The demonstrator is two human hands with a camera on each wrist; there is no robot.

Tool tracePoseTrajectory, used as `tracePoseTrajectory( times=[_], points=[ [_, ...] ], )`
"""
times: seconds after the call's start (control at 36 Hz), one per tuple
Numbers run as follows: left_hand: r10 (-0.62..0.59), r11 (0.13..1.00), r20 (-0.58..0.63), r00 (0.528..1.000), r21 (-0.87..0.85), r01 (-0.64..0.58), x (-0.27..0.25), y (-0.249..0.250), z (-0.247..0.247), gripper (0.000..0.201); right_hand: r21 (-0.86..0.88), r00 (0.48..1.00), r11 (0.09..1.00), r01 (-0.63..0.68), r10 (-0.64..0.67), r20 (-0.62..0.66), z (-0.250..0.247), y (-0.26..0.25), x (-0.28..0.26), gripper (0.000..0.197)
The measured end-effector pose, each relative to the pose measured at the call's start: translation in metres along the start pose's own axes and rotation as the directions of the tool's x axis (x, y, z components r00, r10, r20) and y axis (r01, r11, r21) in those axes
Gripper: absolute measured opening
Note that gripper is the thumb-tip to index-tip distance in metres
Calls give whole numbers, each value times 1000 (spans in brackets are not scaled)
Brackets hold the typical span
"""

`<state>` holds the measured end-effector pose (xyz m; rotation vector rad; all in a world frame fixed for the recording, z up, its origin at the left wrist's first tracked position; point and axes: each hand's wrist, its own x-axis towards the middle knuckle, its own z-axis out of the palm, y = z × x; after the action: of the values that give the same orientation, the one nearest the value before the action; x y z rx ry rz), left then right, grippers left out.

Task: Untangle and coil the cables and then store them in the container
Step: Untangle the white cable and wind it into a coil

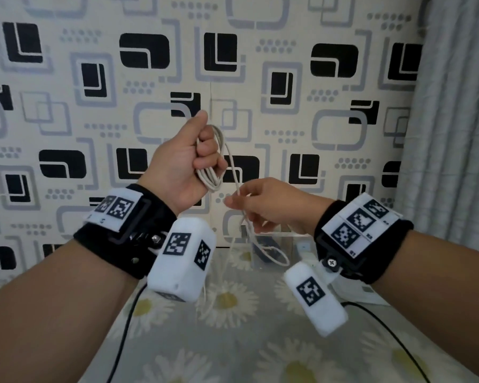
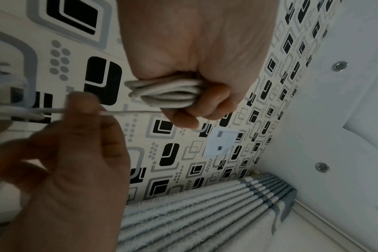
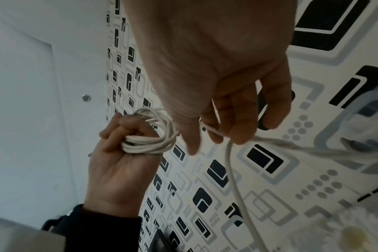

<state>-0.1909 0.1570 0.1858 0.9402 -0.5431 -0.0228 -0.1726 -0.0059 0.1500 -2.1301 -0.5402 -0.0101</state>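
Loops of the white cable sit bunched inside the left hand, whose fingers curl tightly round them. Below that coil, the loose strand runs through the right hand, pinched between thumb and fingertips, then hangs down toward the clear container on the daisy-print cloth.

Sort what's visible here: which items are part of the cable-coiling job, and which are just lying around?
In the job:
- white cable, coiled in the left hand
- its loose tail, pinched by the right hand
- clear container on the table, something dark inside

Bystanders:
- daisy-print tablecloth
- patterned wallpaper
- grey curtain
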Motion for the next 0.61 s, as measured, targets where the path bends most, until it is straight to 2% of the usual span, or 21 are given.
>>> tracePoseTrajectory(
  times=[0.11, 0.17, 0.25, 0.33, 0.39, 0.44, 0.5, 0.61],
  points=[
    [30, 999, 36, 999, -20, -29, 0, 5, 4, 40, -130, 997, 991, -21, 30, 65, -1, -1, 2, 25],
    [60, 998, 44, 997, -31, -59, -1, 11, 3, 39, -174, 998, 985, 4, 7, 65, -6, -3, 2, 25],
    [94, 995, 34, 995, -31, -93, -2, 20, 0, 38, -210, 1000, 977, 27, -26, 9, -19, -6, 2, 34],
    [104, 994, 16, 994, -24, -103, -2, 25, -3, 38, -327, 993, 943, 63, -92, -74, -33, -9, 5, 23],
    [109, 994, 11, 994, -17, -109, -2, 25, -5, 39, -457, 973, 887, 68, -159, -165, -42, -12, 8, 14],
    [108, 994, 20, 994, -14, -108, -2, 23, -5, 39, -578, 952, 814, 57, -219, -214, -50, -17, 11, 15],
    [106, 994, 30, 994, -19, -105, -2, 20, -4, 39, -600, 943, 798, 53, -237, -232, -56, -19, 14, 18],
    [106, 994, 45, 993, -14, -105, -2, 17, -4, 39, -532, 965, 845, 55, -182, -190, -55, -20, 18, 29]
  ],
)
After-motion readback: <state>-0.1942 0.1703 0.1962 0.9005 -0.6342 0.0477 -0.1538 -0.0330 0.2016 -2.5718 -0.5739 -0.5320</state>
